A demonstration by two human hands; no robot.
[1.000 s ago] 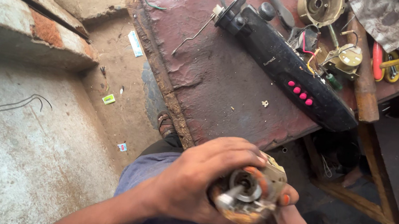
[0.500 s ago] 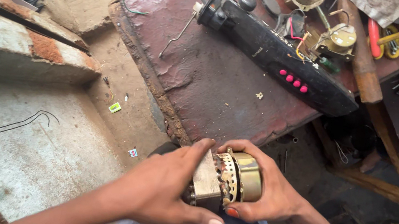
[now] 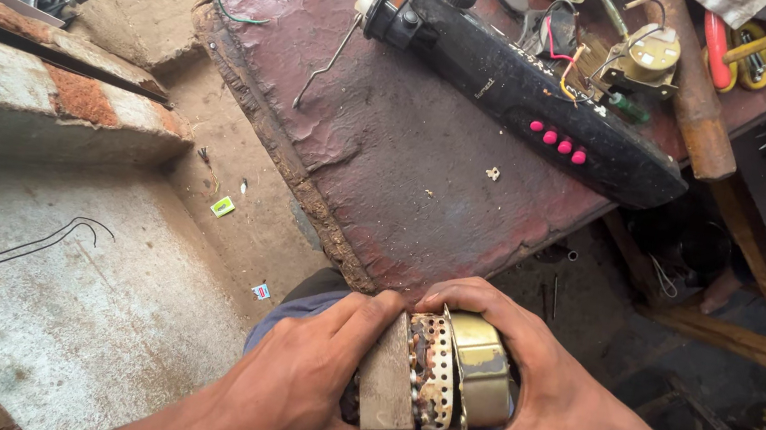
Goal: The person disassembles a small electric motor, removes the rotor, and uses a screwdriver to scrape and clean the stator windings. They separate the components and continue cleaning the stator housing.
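Now left hand (image 3: 300, 400), right hand (image 3: 544, 391) both clasp small motor (image 3: 440, 375) over lap.

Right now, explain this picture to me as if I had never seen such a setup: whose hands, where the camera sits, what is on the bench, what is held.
The picture comes from a camera worn on a person's head, looking down at their own two bare hands. The left hand and the right hand grip a small motor between them: a brass-coloured cap, a perforated metal band and a block-shaped end, held over the lap. Above lies a worn reddish workbench. On it rests a long black device with pink buttons, with wires, a second small motor part, a wooden handle and red-handled tools behind it. To the left are concrete steps.
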